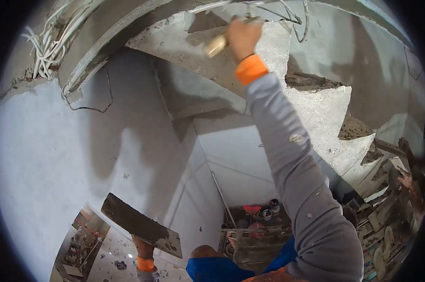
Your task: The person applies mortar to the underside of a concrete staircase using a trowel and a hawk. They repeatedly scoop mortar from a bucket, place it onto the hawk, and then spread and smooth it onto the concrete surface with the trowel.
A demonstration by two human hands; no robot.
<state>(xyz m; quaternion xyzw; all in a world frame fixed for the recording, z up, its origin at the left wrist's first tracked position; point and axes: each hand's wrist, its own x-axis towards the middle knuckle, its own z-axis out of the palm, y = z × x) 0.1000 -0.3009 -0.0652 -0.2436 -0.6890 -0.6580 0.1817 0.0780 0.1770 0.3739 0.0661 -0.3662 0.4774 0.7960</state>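
My right hand [244, 38] is raised to the top of the view, wrapped round a wooden-handled trowel [216, 45]. The trowel's metal end is blurred and partly hidden at the edge of the rough concrete staircase [316, 113]. Low on the left, my left hand [142, 246] grips a flat rectangular plasterer's hawk [139, 223] from below. Its dark face is smeared with mortar, and it hides most of my fingers. Both wrists show orange cuffs, and the right arm wears a grey sleeve.
White cables [48, 54] hang in a bundle at upper left. A thin wire [303, 21] dangles near my right hand. Far below are wooden planks [262, 244] and small buckets [267, 214]. At the right, another person's hand [404, 176] is beside the stairs, near stacked boards.
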